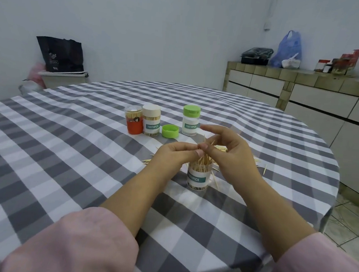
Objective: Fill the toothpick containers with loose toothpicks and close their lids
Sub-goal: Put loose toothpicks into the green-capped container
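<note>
An open clear toothpick container [199, 177] with a teal "TOOTHPICK" label stands near me, nearly full. Just above its mouth, my left hand [172, 154] and my right hand [230, 155] together pinch a small bunch of toothpicks [206, 145]. Loose toothpicks [256, 160] lie scattered on the cloth behind and beside my hands. A loose green lid [170, 131] lies farther back. Behind it stand a green-lidded container [190, 123], a cream-lidded container [151, 120] and an orange one with a clear lid [133, 120], all closed.
The round table carries a grey and white checked cloth [66, 148]. A tiled counter with cabinets [306, 92] runs along the right wall, holding bags and jars. A black bag on a bin [61, 55] stands at the back left.
</note>
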